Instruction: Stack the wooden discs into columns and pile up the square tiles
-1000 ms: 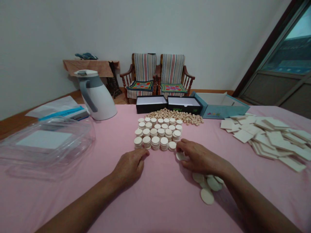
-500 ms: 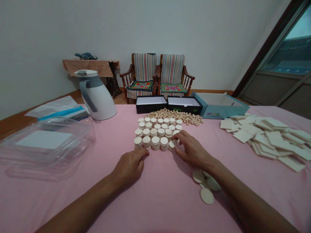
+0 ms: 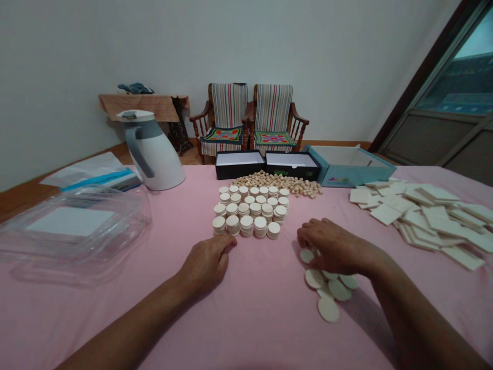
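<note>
Resting left hand (image 3: pixel 206 262) palm-down on pink cloth (image 3: pixel 262 303), right up at the near-left end of disc stacks (image 3: pixel 246 225), touching or just short of them, can't tell which; curling loosely w/ nothing visible in grasp, but hiding the palm, so can't tell if fully closed. Prob. guarding the row's near edge. Arching right hand (image 3: pixel 335 246) to the right of the stacks, bending fingers down about one disc (image 3: pixel 307 255); can't tell if pinching it or only hovering. Fanning loose discs (image 3: pixel 328 309) just near & partly under that hand, prob. for a short reach. Standing stacks in tight rows mid-cloth, prob. for easy comparing of heights; showing a shorter stack (image 3: pixel 273 229) at the near row's right end. Heaping beads (image 3: pixel 269 181) just far of the stacks, nr black boxes (image 3: pixel 239 171) & blue box (image 3: pixel 346 177), apparently using those as a backstop. Spreading tiles (image 3: pixel 423 218) at right, well apart from discs, prob. to avoid mixing. Setting jug (image 3: pixel 157 159) & clear tray (image 3: pixel 127 216) at left, presumably out of the hands' way, freeing the middle for handling small pieces.
</note>
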A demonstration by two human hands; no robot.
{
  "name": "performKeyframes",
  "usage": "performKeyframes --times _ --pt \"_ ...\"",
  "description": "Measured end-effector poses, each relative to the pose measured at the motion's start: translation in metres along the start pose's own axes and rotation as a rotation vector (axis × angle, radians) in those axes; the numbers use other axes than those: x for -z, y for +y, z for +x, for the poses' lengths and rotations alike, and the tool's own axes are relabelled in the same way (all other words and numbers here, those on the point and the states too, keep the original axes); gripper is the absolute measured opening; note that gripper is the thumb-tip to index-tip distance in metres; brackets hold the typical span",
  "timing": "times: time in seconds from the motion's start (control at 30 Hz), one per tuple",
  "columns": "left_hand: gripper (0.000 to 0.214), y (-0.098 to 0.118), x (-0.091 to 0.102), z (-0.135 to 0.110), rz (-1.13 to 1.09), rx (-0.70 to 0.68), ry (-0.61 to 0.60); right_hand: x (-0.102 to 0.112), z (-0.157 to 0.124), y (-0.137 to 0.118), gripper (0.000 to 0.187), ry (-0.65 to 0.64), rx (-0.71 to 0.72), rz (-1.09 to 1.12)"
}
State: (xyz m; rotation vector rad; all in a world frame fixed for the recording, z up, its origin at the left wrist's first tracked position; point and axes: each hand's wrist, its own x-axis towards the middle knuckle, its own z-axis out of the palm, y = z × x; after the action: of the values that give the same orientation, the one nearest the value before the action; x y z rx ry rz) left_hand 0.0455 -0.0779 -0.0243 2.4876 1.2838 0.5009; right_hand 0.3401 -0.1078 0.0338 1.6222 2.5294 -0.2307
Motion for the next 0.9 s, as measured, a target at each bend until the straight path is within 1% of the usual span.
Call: performKeyframes --times 0.1,0.2,0.3,0.37,0.43,0.53,0.6,0.7,0.8,0.87,0.9 --pt "0.026 0.0 0.0 0.0 0.005 0.003 0.001 -0.004 0.005 -0.001 0.019 -0.012 0.014 -0.034" --pt "0.027 0.0 0.0 0.0 0.003 0.015 -0.003 -0.006 0.009 -0.003 0.018 -0.009 0.055 -0.008" --pt "0.026 0.0 0.0 0.0 0.004 0.017 -0.003 -0.005 0.011 -0.006 0.03 0.053 0.146 0.08" --pt "0.027 0.0 0.0 0.0 0.012 0.013 -0.003 -0.003 0.012 -0.008 0.036 0.097 0.168 0.135" --pt "0.027 0.0 0.0 0.0 0.017 0.009 -0.007 -0.003 0.012 -0.009 0.032 0.12 0.129 0.143" --pt "0.026 -0.001 -0.001 0.0 0.012 0.009 -0.002 -0.008 0.016 -0.01 0.022 0.093 0.025 0.128" --pt "0.026 -0.002 -0.001 0.0 0.014 0.007 0.004 -0.013 0.018 -0.011 0.021 0.075 -0.015 0.147" --pt "0.026 -0.002 -0.002 0.001 0.013 0.0 0.006 -0.02 0.021 -0.013 0.019 0.087 -0.009 0.183" --pt "0.025 -0.002 -0.002 0.0 0.006 0.001 0.007 -0.021 0.021 -0.014 0.019 0.116 0.024 0.222" --pt "0.026 -0.002 -0.002 0.0 0.007 0.002 0.008 -0.018 0.021 -0.014 0.02 0.18 0.041 0.271" --pt "0.026 -0.002 -0.002 0.0 0.007 0.001 0.008 -0.016 0.022 -0.015 0.019 0.231 0.043 0.298"
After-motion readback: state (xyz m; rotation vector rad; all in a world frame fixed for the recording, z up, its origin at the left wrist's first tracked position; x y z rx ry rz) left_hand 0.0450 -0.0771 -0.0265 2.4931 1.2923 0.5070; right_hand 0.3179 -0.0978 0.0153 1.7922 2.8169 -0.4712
